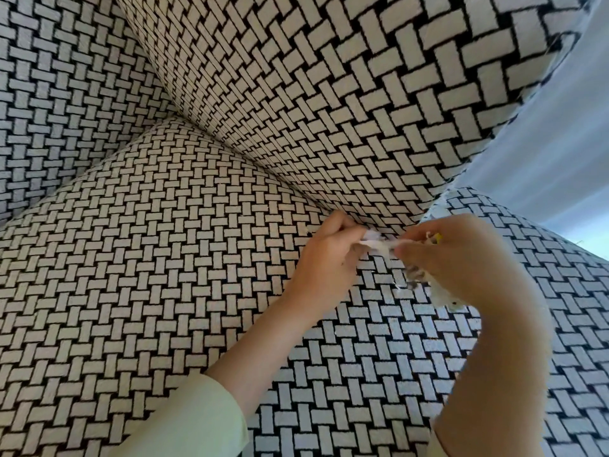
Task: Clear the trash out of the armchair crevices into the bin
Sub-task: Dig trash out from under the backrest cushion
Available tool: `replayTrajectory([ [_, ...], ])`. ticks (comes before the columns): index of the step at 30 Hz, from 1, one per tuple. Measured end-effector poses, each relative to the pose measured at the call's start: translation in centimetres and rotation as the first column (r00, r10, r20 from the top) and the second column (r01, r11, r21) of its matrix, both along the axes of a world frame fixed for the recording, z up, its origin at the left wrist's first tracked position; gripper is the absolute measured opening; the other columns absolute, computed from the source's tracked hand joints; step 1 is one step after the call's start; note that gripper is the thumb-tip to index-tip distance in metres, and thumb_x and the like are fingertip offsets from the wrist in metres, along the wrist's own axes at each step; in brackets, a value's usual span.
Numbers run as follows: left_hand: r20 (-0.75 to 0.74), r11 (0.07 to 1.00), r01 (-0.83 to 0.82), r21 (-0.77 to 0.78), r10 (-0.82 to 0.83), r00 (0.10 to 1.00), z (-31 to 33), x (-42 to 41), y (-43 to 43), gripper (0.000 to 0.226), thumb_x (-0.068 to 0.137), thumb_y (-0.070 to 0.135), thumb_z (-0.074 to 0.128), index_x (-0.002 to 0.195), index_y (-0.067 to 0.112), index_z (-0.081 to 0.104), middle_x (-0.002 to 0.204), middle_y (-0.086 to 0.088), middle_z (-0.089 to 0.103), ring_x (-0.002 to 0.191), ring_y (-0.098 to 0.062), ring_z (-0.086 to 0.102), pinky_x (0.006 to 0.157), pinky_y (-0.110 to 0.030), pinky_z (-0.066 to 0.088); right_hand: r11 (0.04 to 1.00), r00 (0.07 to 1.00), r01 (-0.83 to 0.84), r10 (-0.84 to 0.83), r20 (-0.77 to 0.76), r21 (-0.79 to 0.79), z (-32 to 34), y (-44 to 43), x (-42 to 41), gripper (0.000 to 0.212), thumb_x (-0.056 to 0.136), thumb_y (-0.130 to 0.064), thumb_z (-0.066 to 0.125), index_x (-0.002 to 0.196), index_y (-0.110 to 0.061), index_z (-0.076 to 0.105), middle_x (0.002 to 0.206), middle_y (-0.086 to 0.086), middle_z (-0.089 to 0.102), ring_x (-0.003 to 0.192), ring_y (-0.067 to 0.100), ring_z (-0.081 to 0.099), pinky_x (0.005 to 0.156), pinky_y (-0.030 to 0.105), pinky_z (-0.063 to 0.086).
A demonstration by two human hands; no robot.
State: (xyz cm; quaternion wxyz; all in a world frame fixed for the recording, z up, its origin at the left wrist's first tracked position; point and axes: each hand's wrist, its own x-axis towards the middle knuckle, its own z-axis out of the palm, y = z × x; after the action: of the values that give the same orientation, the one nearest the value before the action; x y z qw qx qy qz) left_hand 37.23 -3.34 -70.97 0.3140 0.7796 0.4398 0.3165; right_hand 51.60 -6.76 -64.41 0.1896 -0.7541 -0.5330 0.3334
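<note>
The armchair fills the view, covered in black-and-white basket-weave fabric; its seat cushion [148,258] meets the arm [296,94] along a crevice [250,166] running from upper left down to my hands. My left hand [329,258] pinches a white scrap of paper trash [379,244] at the lower end of the crevice. My right hand [461,258] grips the same scrap's other end and holds a bunch of crumpled white scraps [438,291], with a bit of yellow [437,238] showing at its fingers. The bin is out of view.
The chair back [49,110] rises at the left. A pale blue-white surface [560,153] shows past the chair's edge at the right. Pale green sleeves [197,420] cover my forearms near the bottom.
</note>
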Motion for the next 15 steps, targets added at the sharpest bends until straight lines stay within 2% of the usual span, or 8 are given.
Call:
replayTrajectory([
  [3, -0.016, 1.000, 0.013, -0.022, -0.013, 1.000, 0.3, 0.2, 0.0, 0.022, 0.086, -0.002, 0.048, 0.097, -0.004, 0.066, 0.095, 0.003, 0.046, 0.081, -0.005, 0.044, 0.075, -0.009, 0.038, 0.998, 0.993, 0.050, -0.044, 0.114, -0.043, -0.5, 0.0, 0.6, 0.009, 0.082, -0.019, 0.063, 0.079, -0.017, 0.072, 0.062, -0.003, 0.063, 0.049, 0.009, 0.049, 0.044, 0.019, 0.036],
  [6, -0.045, 0.995, 0.089, -0.041, -0.091, 0.995, 0.5, 0.4, -0.4, 0.023, 0.085, 0.007, 0.042, 0.095, 0.003, 0.063, 0.094, 0.008, 0.049, 0.084, -0.006, 0.046, 0.073, -0.014, 0.036, 0.998, 0.997, 0.004, 0.002, 0.081, -0.070, -0.9, 0.3, 0.4, 0.012, 0.080, -0.024, 0.067, 0.082, -0.013, 0.071, 0.065, 0.002, 0.063, 0.048, 0.008, 0.043, 0.044, 0.019, 0.031],
  [8, -0.133, 0.986, 0.152, -0.068, -0.159, 0.978, 0.8, 0.4, -0.9, 0.025, 0.087, 0.022, 0.042, 0.096, 0.009, 0.061, 0.090, 0.008, 0.050, 0.084, -0.008, 0.044, 0.077, -0.022, 0.034, 0.997, 0.999, 0.001, 0.002, 0.046, -0.073, -0.9, 0.5, 0.3, 0.017, 0.078, -0.028, 0.070, 0.083, -0.012, 0.070, 0.064, 0.000, 0.058, 0.050, 0.008, 0.043, 0.045, 0.019, 0.031],
  [10, -0.262, 0.977, 0.207, -0.046, -0.212, 0.942, 1.0, 0.3, -1.4, 0.044, 0.085, 0.049, 0.042, 0.105, 0.014, 0.060, 0.101, 0.006, 0.050, 0.096, -0.011, 0.043, 0.086, -0.024, 0.030, 0.998, 0.999, -0.005, 0.009, 0.050, -0.067, -1.1, 0.5, 0.5, 0.015, 0.079, -0.024, 0.068, 0.086, -0.011, 0.070, 0.065, -0.003, 0.055, 0.053, 0.007, 0.044, 0.046, 0.019, 0.033],
  [12, -0.441, 0.968, 0.242, -0.059, -0.243, 0.864, 1.1, 0.4, -1.5, 0.072, 0.072, 0.068, 0.050, 0.124, 0.019, 0.054, 0.121, 0.005, 0.045, 0.115, -0.013, 0.036, 0.097, -0.026, 0.023, 0.999, 0.997, -0.021, 0.025, 0.078, -0.050, -1.3, 0.6, 0.5, 0.013, 0.082, -0.019, 0.064, 0.088, -0.009, 0.069, 0.066, -0.001, 0.056, 0.052, 0.007, 0.042, 0.046, 0.018, 0.033],
  [13, -0.493, 0.971, 0.230, -0.068, -0.233, 0.838, 1.1, 0.4, -1.6, 0.079, 0.067, 0.069, 0.055, 0.129, 0.020, 0.050, 0.128, 0.003, 0.041, 0.120, -0.015, 0.033, 0.101, -0.029, 0.021, 0.999, 0.995, -0.030, 0.033, 0.090, -0.040, -1.4, 0.6, 0.5, 0.013, 0.083, -0.016, 0.062, 0.088, -0.008, 0.069, 0.067, 0.001, 0.057, 0.051, 0.007, 0.041, 0.045, 0.017, 0.032],
  [15, -0.429, 0.981, 0.189, -0.048, -0.191, 0.883, 1.0, 0.7, -1.6, 0.068, 0.070, 0.058, 0.063, 0.125, 0.019, 0.056, 0.127, -0.001, 0.045, 0.119, -0.020, 0.037, 0.102, -0.035, 0.024, 0.999, 0.994, -0.035, 0.038, 0.103, -0.030, -1.5, 0.5, 0.5, 0.013, 0.084, -0.014, 0.060, 0.089, -0.005, 0.068, 0.073, 0.005, 0.060, 0.052, 0.009, 0.042, 0.045, 0.018, 0.032],
])
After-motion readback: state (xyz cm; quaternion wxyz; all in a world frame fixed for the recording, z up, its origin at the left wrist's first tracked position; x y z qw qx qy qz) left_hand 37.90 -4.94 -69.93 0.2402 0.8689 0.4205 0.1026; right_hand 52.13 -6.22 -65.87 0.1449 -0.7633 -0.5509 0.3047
